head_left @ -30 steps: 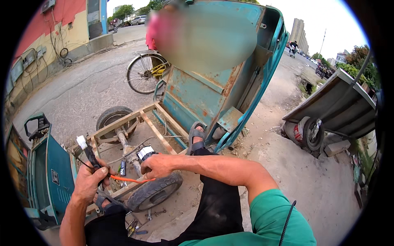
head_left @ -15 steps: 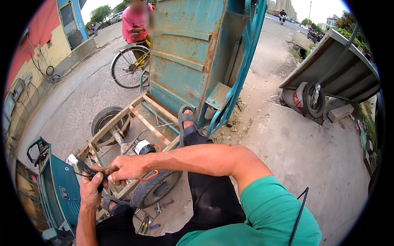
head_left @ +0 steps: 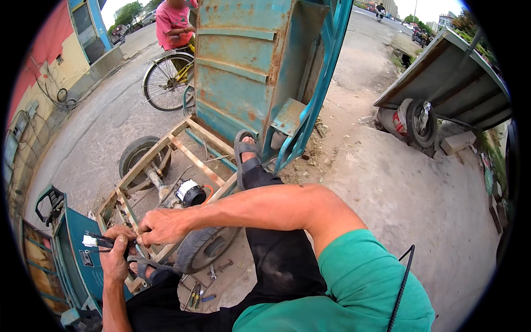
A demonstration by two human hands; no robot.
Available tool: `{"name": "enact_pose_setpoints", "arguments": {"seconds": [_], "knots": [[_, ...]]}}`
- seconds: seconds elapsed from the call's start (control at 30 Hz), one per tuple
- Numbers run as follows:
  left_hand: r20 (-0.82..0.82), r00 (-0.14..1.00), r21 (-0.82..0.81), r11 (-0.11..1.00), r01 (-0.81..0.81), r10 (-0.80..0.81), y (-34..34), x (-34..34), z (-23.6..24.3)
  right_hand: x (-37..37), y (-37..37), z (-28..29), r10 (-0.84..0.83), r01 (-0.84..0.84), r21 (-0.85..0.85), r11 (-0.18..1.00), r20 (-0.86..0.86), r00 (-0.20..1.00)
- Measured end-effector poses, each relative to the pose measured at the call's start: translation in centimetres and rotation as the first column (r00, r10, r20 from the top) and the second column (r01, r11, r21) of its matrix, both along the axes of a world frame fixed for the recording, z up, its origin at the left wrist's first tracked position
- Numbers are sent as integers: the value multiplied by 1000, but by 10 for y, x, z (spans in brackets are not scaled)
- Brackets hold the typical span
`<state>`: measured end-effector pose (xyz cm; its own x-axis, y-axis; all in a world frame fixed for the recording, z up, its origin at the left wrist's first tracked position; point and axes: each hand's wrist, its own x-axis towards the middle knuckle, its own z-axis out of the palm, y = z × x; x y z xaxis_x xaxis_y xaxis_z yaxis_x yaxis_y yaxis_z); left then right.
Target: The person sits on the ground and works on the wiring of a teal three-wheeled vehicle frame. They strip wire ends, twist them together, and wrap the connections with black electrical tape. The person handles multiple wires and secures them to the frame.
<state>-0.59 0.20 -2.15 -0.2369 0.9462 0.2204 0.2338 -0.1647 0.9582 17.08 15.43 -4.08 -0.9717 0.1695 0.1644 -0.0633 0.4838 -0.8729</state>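
My left hand is closed around a bundle of thin black wires, whose white plug connector sticks out past the thumb on the left. Close beside it, my right hand pinches the same wires; its fingertips are partly hidden. Both hands are above the near left corner of a bare cart frame. Behind my right forearm a motor with a white and black end sits on the axle, an orange cable beside it.
A rusty teal cart bed stands tipped up beyond the frame. Tyres flank the frame. Pliers and screwdrivers lie on the ground between my legs. A person in pink is by a bicycle. A teal panel stands at left.
Both hands have shifted slightly, and the white connector now points left, lower than before. The orange loop below my right forearm no longer shows. The whole view has shifted a little.
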Motion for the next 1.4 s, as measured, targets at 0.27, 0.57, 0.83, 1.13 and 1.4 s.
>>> {"name": "enact_pose_setpoints", "arguments": {"seconds": [0.27,0.57,0.83,1.13,1.4], "knots": [[-328,935,63,990,-125,139,-1,8,-2,-10,-4,-11,-135,137,16,990,-83,987],[-306,931,7,978,-208,200,-8,4,-3,-17,-11,-18,-140,141,19,990,-68,988],[-289,947,74,989,-124,141,1,9,2,-13,-8,-16,-91,92,0,996,-144,985],[-567,810,229,973,-23,152,-5,7,3,-17,-16,-1,-100,101,149,984,-14,995],[-221,951,-40,973,-229,215,-12,-3,-1,-20,-16,-11,-52,54,21,998,-74,996]]}}
